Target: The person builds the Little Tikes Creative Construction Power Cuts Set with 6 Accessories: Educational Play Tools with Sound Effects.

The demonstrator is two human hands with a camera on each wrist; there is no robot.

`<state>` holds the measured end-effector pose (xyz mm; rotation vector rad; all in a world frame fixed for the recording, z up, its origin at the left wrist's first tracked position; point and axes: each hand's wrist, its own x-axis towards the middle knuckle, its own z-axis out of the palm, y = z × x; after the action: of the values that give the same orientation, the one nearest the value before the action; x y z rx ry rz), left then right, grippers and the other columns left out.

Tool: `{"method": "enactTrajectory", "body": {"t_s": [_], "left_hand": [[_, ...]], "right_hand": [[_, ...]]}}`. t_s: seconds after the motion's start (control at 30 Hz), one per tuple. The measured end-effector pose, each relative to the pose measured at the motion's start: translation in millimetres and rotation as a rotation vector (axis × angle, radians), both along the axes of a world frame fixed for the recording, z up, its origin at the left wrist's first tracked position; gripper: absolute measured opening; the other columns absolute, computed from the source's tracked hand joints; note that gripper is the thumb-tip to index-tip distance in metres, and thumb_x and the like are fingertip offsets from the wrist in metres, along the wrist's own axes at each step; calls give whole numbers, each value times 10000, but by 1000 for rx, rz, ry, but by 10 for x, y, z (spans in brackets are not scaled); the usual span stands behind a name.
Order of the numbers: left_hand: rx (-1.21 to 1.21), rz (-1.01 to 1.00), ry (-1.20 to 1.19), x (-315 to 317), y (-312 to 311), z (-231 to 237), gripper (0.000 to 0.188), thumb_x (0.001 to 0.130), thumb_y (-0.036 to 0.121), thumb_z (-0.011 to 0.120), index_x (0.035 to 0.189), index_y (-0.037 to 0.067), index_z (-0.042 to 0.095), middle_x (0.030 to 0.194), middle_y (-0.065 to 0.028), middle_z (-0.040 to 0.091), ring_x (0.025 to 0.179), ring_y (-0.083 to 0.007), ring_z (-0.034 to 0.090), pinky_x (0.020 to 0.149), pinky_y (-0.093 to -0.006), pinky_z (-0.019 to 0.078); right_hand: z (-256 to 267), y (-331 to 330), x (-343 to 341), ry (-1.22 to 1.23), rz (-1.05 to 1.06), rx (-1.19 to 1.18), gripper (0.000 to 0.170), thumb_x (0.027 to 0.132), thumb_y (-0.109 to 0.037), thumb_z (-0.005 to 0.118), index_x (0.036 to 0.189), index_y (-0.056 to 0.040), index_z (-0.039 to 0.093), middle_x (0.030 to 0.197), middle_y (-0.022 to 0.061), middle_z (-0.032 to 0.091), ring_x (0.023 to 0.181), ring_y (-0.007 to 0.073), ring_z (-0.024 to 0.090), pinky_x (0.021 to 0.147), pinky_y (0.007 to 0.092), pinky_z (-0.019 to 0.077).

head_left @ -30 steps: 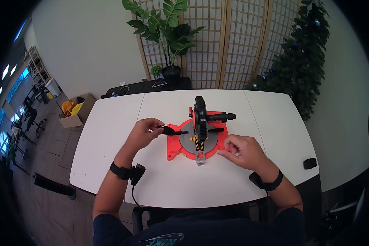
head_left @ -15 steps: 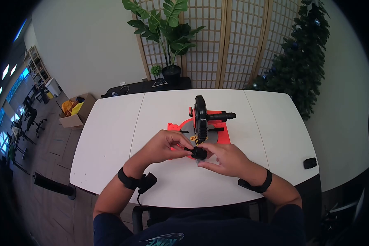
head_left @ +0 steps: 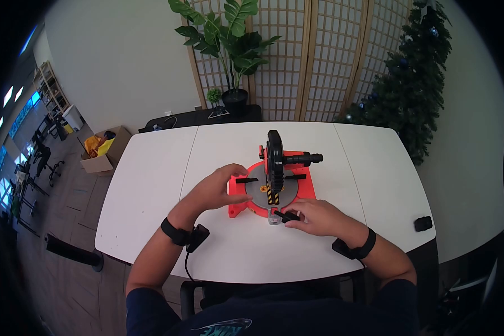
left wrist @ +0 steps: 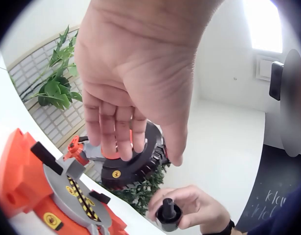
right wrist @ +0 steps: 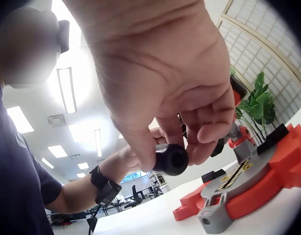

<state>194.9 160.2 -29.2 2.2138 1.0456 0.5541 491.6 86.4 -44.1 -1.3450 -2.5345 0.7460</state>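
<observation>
On the table stands a toy miter saw with an orange base (head_left: 239,209), a grey turntable (head_left: 256,193) and a raised black blade guard (head_left: 274,157). My right hand (head_left: 319,217) pinches a round black knob (right wrist: 171,160) between thumb and fingers, at the saw's front right. From the knob a narrower black stem (left wrist: 168,205) sticks out, pointing toward the saw's grey front bracket (head_left: 274,220). My left hand (head_left: 214,187) holds nothing; its fingers are spread and loosely straight beside the base's left side. Near it is a short black bar (head_left: 246,180) on the turntable.
A second black bar (head_left: 295,177) lies across the turntable's right side. Behind it, a black handle-like cylinder (head_left: 303,158) juts right from the saw. A small black object (head_left: 423,223) sits at the table's right edge. An open cardboard box (head_left: 111,154) stands left of the table.
The black knob passed from my left hand to my right in front of the saw. My left hand then drew back to the left, while the right moved slightly right with the knob.
</observation>
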Motion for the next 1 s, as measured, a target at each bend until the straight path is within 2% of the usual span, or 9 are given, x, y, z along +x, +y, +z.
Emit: {"method": "enactTrajectory", "body": {"t_s": [0.07, 0.17, 0.23, 0.3, 0.37, 0.43, 0.6, 0.77, 1.0], "left_hand": [[61, 107, 144, -13, 11, -77, 745, 764, 364, 864, 1330, 8, 533, 1310, -193, 611, 1268, -331, 565, 1060, -410, 473], [93, 124, 218, -58, 142, -322, 927, 711, 402, 889, 1411, -5, 439, 1410, -220, 523, 1348, -370, 480, 1096, -432, 450], [83, 134, 247, -71, 196, -418, 990, 681, 412, 904, 1429, -9, 412, 1431, -221, 502, 1373, -376, 451, 1116, -434, 435], [71, 143, 276, -57, 217, -436, 1053, 651, 423, 918, 1448, -13, 385, 1452, -222, 482, 1398, -381, 422, 1136, -436, 419], [15, 70, 425, -14, 248, -422, 1144, 618, 476, 926, 1482, 0, 347, 1541, -215, 383, 1467, -374, 327, 1197, -445, 355], [55, 62, 449, 6, 276, -514, 1162, 604, 482, 931, 1484, 1, 345, 1551, -216, 366, 1470, -376, 322, 1199, -445, 351], [114, 49, 463, 52, 322, -605, 1177, 581, 483, 936, 1483, 12, 346, 1559, -216, 345, 1467, -383, 325, 1189, -448, 360], [152, 75, 452, 133, 312, -684, 1145, 532, 424, 938, 1436, 14, 369, 1445, -198, 435, 1368, -378, 440, 1127, -456, 417], [254, 103, 445, 126, 308, -759, 1108, 513, 431, 933, 1398, 17, 411, 1371, -186, 491, 1297, -379, 500, 1089, -446, 447]], "right_hand": [[-115, 39, 38, -33, -41, -83, 413, 945, -372, 687, 1203, -52, 652, 969, 113, 686, 882, 232, 676, 768, 350, 541], [-342, 99, 132, 38, -72, -220, 464, 960, -373, 676, 1233, -1, 626, 985, 129, 692, 857, 225, 679, 777, 346, 534], [-372, 102, 157, 179, -90, -465, 474, 984, -357, 654, 1240, 39, 609, 1020, 125, 706, 818, 184, 693, 756, 319, 536], [-495, 123, 191, 223, -84, -556, 465, 995, -348, 641, 1246, 42, 606, 1031, 108, 709, 808, 159, 698, 740, 303, 535], [-531, 99, 178, 267, -77, -646, 457, 1006, -339, 628, 1252, 44, 604, 1042, 92, 712, 797, 134, 702, 725, 286, 535], [-501, 49, 95, 255, -150, -751, 434, 1023, -336, 598, 1255, 30, 612, 1056, 83, 713, 819, 110, 713, 698, 260, 534], [-668, 45, 5, 279, -115, -878, 426, 1036, -340, 571, 1226, 39, 616, 1041, 78, 709, 861, 111, 726, 689, 241, 533], [-807, 38, -47, 449, -249, -1050, 394, 1059, -304, 539, 1192, 66, 574, 1095, 126, 674, 940, 186, 731, 740, 287, 584], [-827, 79, -67, 484, -292, -1113, 331, 1075, -248, 503, 1200, 54, 555, 1099, 129, 660, 1007, 215, 715, 764, 321, 593]]}}
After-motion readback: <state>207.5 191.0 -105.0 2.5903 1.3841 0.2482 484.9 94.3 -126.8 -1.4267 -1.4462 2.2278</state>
